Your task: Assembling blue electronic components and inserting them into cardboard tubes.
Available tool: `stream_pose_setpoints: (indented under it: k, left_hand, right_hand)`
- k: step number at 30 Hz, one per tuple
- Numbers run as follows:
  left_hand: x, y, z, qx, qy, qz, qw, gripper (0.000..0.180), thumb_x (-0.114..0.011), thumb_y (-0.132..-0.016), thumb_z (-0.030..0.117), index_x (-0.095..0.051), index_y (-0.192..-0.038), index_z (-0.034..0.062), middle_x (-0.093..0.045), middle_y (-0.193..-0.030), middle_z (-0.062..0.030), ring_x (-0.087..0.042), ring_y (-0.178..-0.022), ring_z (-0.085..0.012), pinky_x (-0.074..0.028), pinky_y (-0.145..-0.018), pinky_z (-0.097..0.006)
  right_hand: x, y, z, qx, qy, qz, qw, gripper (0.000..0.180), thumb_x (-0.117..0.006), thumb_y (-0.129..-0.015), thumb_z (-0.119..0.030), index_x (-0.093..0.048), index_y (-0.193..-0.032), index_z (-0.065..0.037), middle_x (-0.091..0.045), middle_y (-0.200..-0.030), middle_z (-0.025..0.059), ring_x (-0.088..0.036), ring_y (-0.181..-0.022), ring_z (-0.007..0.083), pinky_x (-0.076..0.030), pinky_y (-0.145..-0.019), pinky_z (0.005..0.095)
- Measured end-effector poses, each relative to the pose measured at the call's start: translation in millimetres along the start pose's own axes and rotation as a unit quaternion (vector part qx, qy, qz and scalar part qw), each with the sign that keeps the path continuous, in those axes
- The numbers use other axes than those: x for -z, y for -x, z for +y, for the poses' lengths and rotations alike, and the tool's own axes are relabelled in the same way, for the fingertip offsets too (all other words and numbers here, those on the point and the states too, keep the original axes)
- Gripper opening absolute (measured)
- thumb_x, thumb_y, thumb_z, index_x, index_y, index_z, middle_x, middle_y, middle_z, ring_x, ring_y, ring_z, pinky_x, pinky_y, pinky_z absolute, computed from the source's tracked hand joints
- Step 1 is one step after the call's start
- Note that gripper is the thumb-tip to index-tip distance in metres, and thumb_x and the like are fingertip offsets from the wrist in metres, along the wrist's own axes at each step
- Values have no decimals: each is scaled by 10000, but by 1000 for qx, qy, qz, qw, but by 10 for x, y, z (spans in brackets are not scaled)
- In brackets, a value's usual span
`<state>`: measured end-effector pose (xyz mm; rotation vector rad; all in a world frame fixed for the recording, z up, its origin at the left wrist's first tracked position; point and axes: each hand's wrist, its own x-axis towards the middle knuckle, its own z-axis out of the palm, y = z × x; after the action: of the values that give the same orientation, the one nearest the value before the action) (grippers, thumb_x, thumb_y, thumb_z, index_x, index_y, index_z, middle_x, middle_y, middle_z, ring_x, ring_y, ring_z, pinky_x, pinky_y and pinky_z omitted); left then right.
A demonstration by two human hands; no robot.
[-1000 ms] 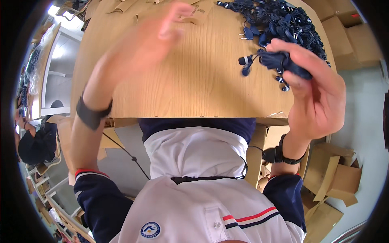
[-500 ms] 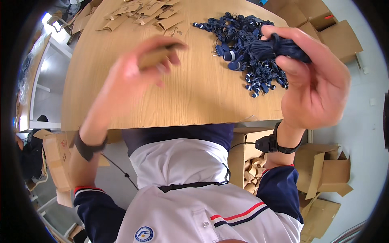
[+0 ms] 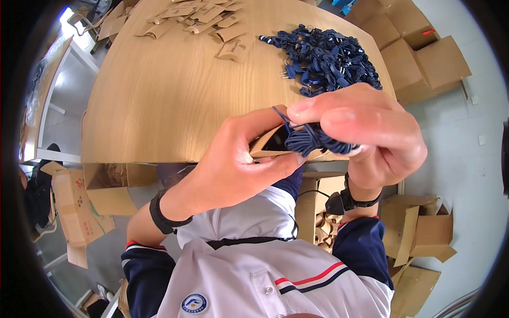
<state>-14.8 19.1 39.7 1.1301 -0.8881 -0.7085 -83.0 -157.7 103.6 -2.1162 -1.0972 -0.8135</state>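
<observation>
My left hand [image 3: 233, 164] is closed round a small brown cardboard box [image 3: 262, 144], whose open end faces right and looks dark inside. In my right hand [image 3: 371, 135] is a coiled dark blue cable bundle [image 3: 313, 139], pinched between thumb and fingers. The bundle's left end is right at the box's opening, and a thin loop of cord sticks up beside my fingertips. Whether any of it is inside the box I cannot tell. Both hands are above the table's front edge. Beyond them lies a pile of dark blue cables with plugs [image 3: 334, 58].
Several flat brown pillow-shaped boxes [image 3: 207, 13] lie at the far left of the wooden table [image 3: 143, 100]. Below the table edge stands an open carton with small brown boxes [image 3: 324, 228]. Cardboard cartons [image 3: 419, 228] stand on the floor at right, and others [image 3: 79, 206] at left.
My left hand has come right and nearer with the small box. My right hand has moved left and down with the cable bundle, so the two now meet.
</observation>
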Motion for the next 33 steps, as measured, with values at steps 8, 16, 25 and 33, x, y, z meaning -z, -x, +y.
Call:
stream_pose_setpoints:
  k: [8,16,25,33]
  left_hand:
    - [22,19,-39,61,87,-13,994,237,-689,-886,174,-608,-1009,-12,-602,-807,-19,-557,-663,-51,-490,-600,-222]
    - [-39,52,-40,85,118,-11,989,271,-681,-893,195,-623,-1067,-3,-634,-850,-17,-584,-712,-59,-530,-608,-239]
    - [175,41,-81,105,143,-13,984,360,-707,-887,199,-592,-1130,-39,-683,-898,-78,-667,-706,-116,-546,-562,-248]
    - [343,12,-417,137,68,-88,984,182,-656,-886,134,-647,-1026,17,-677,-791,-59,-643,-593,-106,-513,-527,-235]
  right_hand:
    - [-43,56,97,-104,-203,94,969,253,-551,-970,-163,-517,-1136,25,-630,-963,281,-690,-736,339,-609,-661,401]
    - [-191,74,-82,-128,4,99,987,160,-620,-879,-45,-619,-988,72,-680,-883,243,-688,-791,337,-572,-726,405]
    - [-333,119,-158,-256,128,-46,957,299,-617,-845,-157,-690,-1100,-18,-660,-1172,179,-573,-1180,369,-381,-1043,478]
    - [-533,129,-273,-308,169,-7,936,291,-739,-678,-2,-736,-966,-42,-693,-895,95,-649,-762,233,-404,-1038,542]
